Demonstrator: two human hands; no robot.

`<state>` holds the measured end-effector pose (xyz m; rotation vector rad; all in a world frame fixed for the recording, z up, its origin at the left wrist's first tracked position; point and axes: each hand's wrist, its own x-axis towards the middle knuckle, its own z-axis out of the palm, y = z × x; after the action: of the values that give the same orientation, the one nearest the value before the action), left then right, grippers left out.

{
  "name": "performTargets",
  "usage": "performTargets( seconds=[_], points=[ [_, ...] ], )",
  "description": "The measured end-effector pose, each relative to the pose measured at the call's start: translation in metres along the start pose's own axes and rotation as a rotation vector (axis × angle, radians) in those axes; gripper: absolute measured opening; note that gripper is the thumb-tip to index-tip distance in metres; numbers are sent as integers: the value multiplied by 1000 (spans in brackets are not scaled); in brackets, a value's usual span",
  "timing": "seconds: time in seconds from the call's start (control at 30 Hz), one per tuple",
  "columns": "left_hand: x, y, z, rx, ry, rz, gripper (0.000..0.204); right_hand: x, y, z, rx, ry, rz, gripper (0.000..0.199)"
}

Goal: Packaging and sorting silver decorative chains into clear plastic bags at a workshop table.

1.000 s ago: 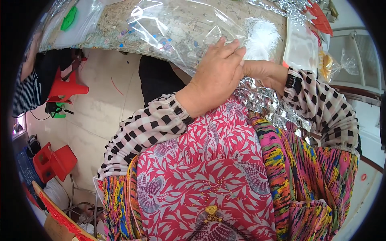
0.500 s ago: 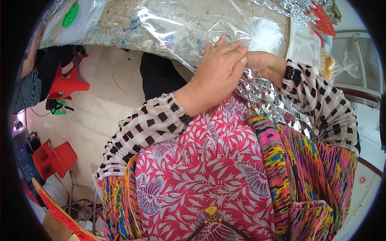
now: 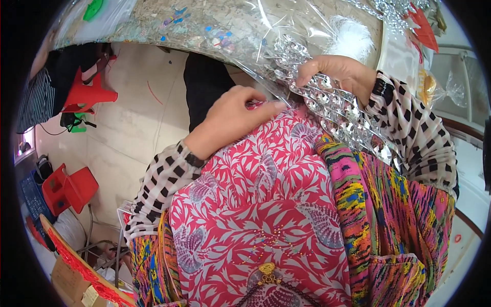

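Note:
My right hand [image 3: 340,74] is closed on a bundle of shiny silver sequin strips [image 3: 340,110], which hangs down past the table edge toward my lap. The strips' upper end [image 3: 291,53] lies on the table, touching clear plastic film [image 3: 263,69]. My left hand [image 3: 232,117] is low over my lap, its thumb and forefinger apart and bent. Its thumb tip comes near the film's lower edge; nothing shows in its grip, and its other fingers are partly hidden. A white feathery tuft [image 3: 352,38] lies beyond my right hand.
The worn table [image 3: 204,20] carries scattered blue and purple bits [image 3: 220,37] and a green piece [image 3: 93,9]. More silver trim [image 3: 381,10] and a red piece [image 3: 423,28] sit at the far right. At left are red stools [image 3: 70,187] and another person's striped clothing [image 3: 36,105].
My hands have parted. The left has drawn back toward my lap, off the clear film. The right now grips the silver strips, and their upper end shows on the table.

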<state>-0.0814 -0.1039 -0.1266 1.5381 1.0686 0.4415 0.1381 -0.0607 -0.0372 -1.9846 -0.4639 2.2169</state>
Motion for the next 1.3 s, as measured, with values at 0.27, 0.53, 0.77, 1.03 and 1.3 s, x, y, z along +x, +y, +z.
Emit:
performTargets(
  seconds=[0.27, 0.53, 0.77, 1.03, 1.3],
  points=[
    [-57, 63, 49, -38, -179, -169, 59, -36, 32, 16, -253, -45, -32, 17],
    [-50, 55, 60, -120, 127, -11, 30, -40, 26, 9, -232, -149, -83, 17],
    [-45, 55, 37, 80, 137, 295, 26, -44, 4, 24, -265, -198, -104, 20],
    [-40, 74, 4, -112, -194, 198, 27, -58, -4, 31, -313, -186, -142, 27],
    [-28, 75, -8, -355, -258, 123, 21, -45, -18, 34, -320, -224, -209, 24]
  ],
)
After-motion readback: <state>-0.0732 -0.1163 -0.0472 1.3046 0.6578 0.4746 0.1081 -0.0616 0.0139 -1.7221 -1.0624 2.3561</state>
